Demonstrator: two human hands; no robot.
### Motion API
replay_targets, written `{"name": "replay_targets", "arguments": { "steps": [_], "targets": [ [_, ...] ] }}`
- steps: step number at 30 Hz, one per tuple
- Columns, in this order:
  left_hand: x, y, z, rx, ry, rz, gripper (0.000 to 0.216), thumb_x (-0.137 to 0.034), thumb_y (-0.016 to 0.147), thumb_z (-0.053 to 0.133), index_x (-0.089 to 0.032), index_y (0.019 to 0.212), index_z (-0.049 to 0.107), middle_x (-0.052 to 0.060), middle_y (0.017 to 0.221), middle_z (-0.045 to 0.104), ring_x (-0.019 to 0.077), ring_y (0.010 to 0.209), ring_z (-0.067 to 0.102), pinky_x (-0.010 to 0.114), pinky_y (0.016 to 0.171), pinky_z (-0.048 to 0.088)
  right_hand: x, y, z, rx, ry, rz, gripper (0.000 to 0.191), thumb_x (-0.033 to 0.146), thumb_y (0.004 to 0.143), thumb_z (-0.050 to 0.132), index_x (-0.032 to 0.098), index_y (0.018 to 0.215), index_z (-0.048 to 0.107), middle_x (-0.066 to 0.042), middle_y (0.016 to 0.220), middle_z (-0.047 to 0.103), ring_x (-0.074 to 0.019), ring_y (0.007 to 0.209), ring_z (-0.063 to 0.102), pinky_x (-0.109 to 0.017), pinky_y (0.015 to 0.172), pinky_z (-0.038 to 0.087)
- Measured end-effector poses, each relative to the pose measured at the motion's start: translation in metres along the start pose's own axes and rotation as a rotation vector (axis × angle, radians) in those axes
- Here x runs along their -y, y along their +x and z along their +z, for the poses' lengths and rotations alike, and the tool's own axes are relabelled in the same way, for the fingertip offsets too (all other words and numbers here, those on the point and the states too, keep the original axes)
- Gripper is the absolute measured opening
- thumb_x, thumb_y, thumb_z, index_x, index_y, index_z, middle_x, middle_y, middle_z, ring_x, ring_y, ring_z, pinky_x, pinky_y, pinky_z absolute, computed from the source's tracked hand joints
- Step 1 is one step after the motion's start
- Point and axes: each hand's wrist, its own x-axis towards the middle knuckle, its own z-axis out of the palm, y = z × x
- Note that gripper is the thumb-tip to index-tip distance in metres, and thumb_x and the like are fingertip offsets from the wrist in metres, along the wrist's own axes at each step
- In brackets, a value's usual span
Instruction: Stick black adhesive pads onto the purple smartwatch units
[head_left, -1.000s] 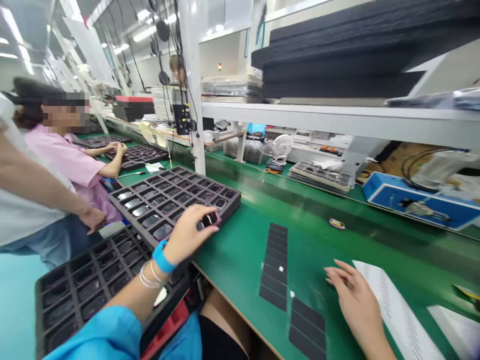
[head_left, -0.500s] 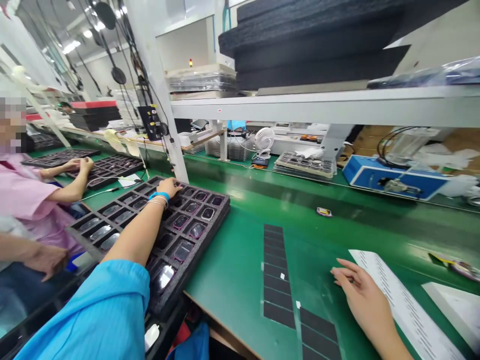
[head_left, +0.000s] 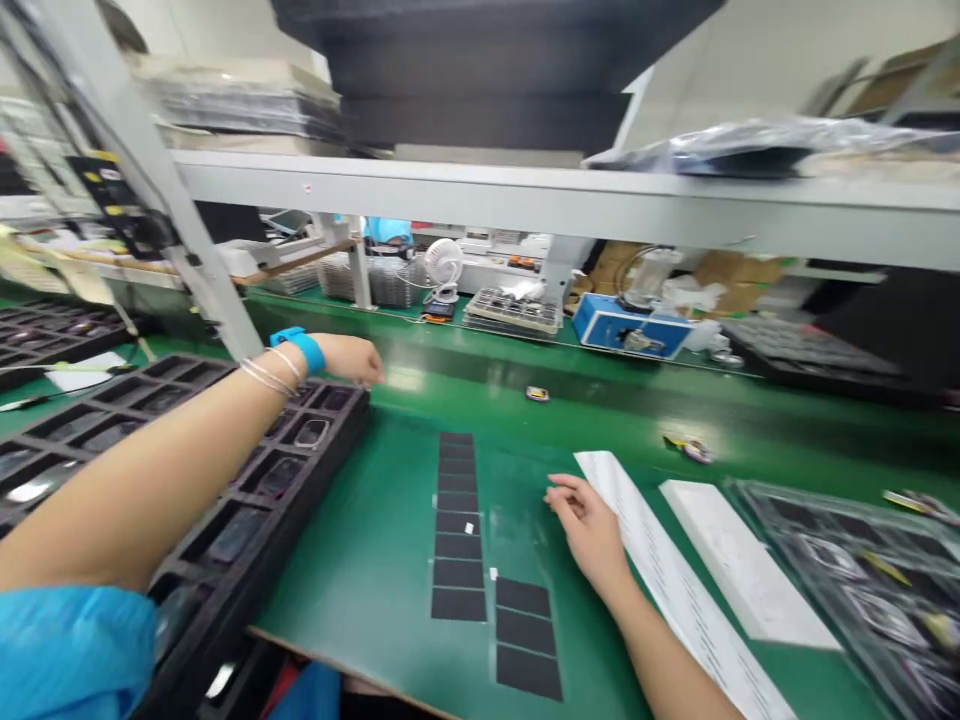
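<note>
My left hand [head_left: 352, 358], with a blue wristband and thin bangles, hovers over the far right corner of a black foam tray [head_left: 341, 425]. The tray's compartments hold small glossy parts. The fingers look curled but are smeared by motion. My right hand [head_left: 589, 522] lies flat and open on the green table top [head_left: 375, 540]. It rests between a column of black rectangular pads [head_left: 455, 530] and a long white printed sheet [head_left: 660, 570], its fingertips pointing at the pads.
A small part [head_left: 537, 393] lies alone on the green belt behind. A white strip [head_left: 735, 560] and a clear plastic tray [head_left: 862, 570] lie at the right. A grey shelf [head_left: 525, 200] overhangs; its slanted post [head_left: 172, 210] stands by the tray. A blue box [head_left: 630, 332] and a small fan [head_left: 442, 268] stand farther back.
The view has swung right, so the neighbouring people are out of sight. My left hand moved from the tray's near side to its far right corner. The right hand stayed put.
</note>
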Motion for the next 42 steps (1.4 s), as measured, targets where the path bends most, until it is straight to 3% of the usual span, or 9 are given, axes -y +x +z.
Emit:
{"name": "replay_targets", "arguments": {
  "steps": [4, 6, 9, 13, 20, 26, 31, 37, 42],
  "targets": [
    [-0.108, 0.07, 0.042, -0.033, -0.064, 0.174, 0.015, -0.027, 0.071, 0.065, -0.017, 0.077, 0.074, 0.006, 0.07, 0.072, 0.0214, 0.073, 0.065, 0.027, 0.077, 0.045, 0.005, 0.0, -0.005, -0.033, -0.033, -0.037, 0.031, 0.043, 0.083, 0.052, 0.017, 0.098, 0.06, -0.006, 0.076, 0.066, -0.0196, 0.07, 0.064, -0.032, 0.067, 0.051],
    [-0.15, 0.105, 0.072, -0.154, -0.084, 0.194, 0.028, -0.027, 0.073, 0.064, -0.016, 0.099, 0.071, 0.01, 0.096, 0.071, 0.0246, 0.095, 0.063, 0.029, 0.088, 0.042, 0.006, 0.001, -0.007, -0.05, -0.079, -0.074, 0.028, 0.04, 0.084, 0.051, 0.018, 0.098, 0.06, -0.006, 0.077, 0.066, -0.0198, 0.071, 0.064, -0.033, 0.068, 0.052],
    [-0.19, 0.15, 0.116, -0.335, -0.109, 0.183, 0.054, -0.029, 0.08, 0.058, -0.011, 0.13, 0.049, 0.02, 0.131, 0.051, 0.031, 0.123, 0.045, 0.038, 0.101, 0.034, 0.006, 0.003, -0.009, -0.065, -0.168, -0.166, 0.022, 0.034, 0.085, 0.049, 0.019, 0.097, 0.061, -0.006, 0.079, 0.066, -0.0205, 0.073, 0.063, -0.035, 0.071, 0.051],
    [-0.206, 0.191, 0.15, -0.415, -0.11, 0.213, 0.063, -0.03, 0.083, 0.056, -0.017, 0.14, 0.033, 0.018, 0.146, 0.033, 0.0342, 0.137, 0.021, 0.05, 0.106, 0.025, 0.007, 0.005, -0.008, -0.059, -0.246, -0.275, 0.019, 0.025, 0.085, 0.047, 0.022, 0.097, 0.062, -0.006, 0.081, 0.066, -0.0222, 0.076, 0.062, -0.039, 0.074, 0.051],
    [-0.197, 0.22, 0.159, -0.384, -0.128, 0.24, 0.033, -0.031, 0.086, 0.055, -0.017, 0.115, 0.055, 0.011, 0.129, 0.049, 0.0265, 0.117, 0.046, 0.051, 0.097, 0.038, 0.008, 0.005, -0.005, -0.023, -0.233, -0.343, 0.018, 0.021, 0.085, 0.048, 0.025, 0.095, 0.062, -0.005, 0.08, 0.066, -0.0226, 0.074, 0.062, -0.046, 0.086, 0.047],
    [-0.19, 0.188, 0.163, -0.49, -0.39, 0.192, 0.026, -0.019, 0.08, 0.059, -0.01, 0.105, 0.06, 0.017, 0.123, 0.05, 0.0295, 0.119, 0.041, 0.048, 0.102, 0.03, 0.006, 0.005, -0.006, -0.005, -0.255, -0.364, 0.017, 0.024, 0.087, 0.046, 0.023, 0.091, 0.062, -0.005, 0.08, 0.066, -0.0226, 0.075, 0.062, -0.043, 0.082, 0.048],
    [-0.164, 0.136, 0.152, -0.634, -0.76, 0.185, 0.022, -0.015, 0.08, 0.056, -0.01, 0.1, 0.064, 0.018, 0.113, 0.054, 0.0293, 0.114, 0.044, 0.045, 0.103, 0.028, 0.006, 0.005, -0.004, 0.001, -0.26, -0.352, 0.019, 0.028, 0.087, 0.045, 0.021, 0.09, 0.063, -0.006, 0.082, 0.067, -0.0215, 0.075, 0.063, -0.041, 0.081, 0.049],
    [-0.127, 0.012, 0.141, -0.69, -1.305, 0.381, 0.03, -0.027, 0.09, 0.044, -0.012, 0.107, 0.063, 0.01, 0.103, 0.064, 0.019, 0.101, 0.058, 0.038, 0.097, 0.041, 0.011, 0.0, -0.003, 0.019, -0.215, -0.281, 0.025, 0.037, 0.083, 0.047, 0.02, 0.088, 0.065, -0.007, 0.084, 0.07, -0.0208, 0.077, 0.065, -0.034, 0.074, 0.051],
    [-0.113, -0.095, 0.147, -0.444, -2.044, 0.562, 0.02, -0.016, 0.084, 0.054, -0.012, 0.098, 0.068, 0.009, 0.103, 0.068, 0.0165, 0.096, 0.062, 0.032, 0.1, 0.042, 0.009, -0.006, -0.005, 0.049, -0.168, -0.189, 0.032, 0.047, 0.077, 0.05, 0.02, 0.087, 0.066, -0.007, 0.082, 0.071, -0.0222, 0.075, 0.067, -0.033, 0.07, 0.051]
  ]
}}
